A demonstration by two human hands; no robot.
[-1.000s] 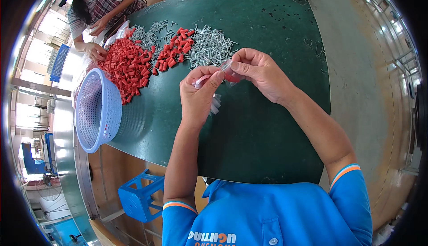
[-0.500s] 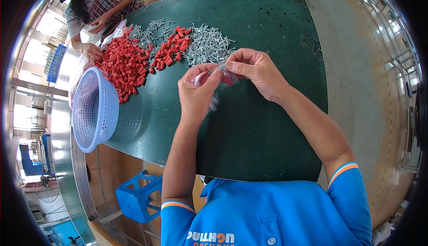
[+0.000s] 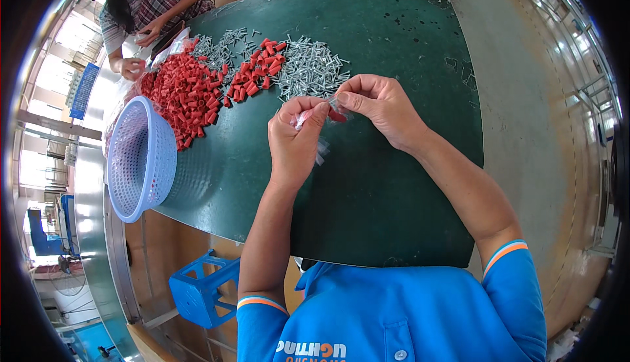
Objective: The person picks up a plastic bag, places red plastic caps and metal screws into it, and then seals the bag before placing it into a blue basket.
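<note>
Above the green table, my left hand [image 3: 293, 140] is closed around a clear plastic bag [image 3: 321, 150], part of which hangs below the palm. My right hand [image 3: 379, 107] pinches the bag's edge between thumb and fingertips, close beside the left thumb. Something red [image 3: 337, 117] shows through the plastic between the two hands. How many pieces are inside cannot be made out. Just beyond my fingers lies a pile of silver screws [image 3: 311, 67]. Left of it are a small group of red sleeve-like caps [image 3: 254, 73] and a larger heap of red caps [image 3: 180, 93].
A light-blue perforated basket [image 3: 142, 159] stands at the table's left edge. More screws [image 3: 226, 48] lie farther back. A co-worker [image 3: 154, 8] handles things at the far left corner. Below the left edge is a blue plastic stool [image 3: 205, 291]. The green table [image 3: 387, 211] reaches close to my body.
My left hand has shifted slightly right and turned inward, gathering the bag more tightly. My right hand keeps its pinch. The co-worker's hand has drawn back a little from the red heap.
</note>
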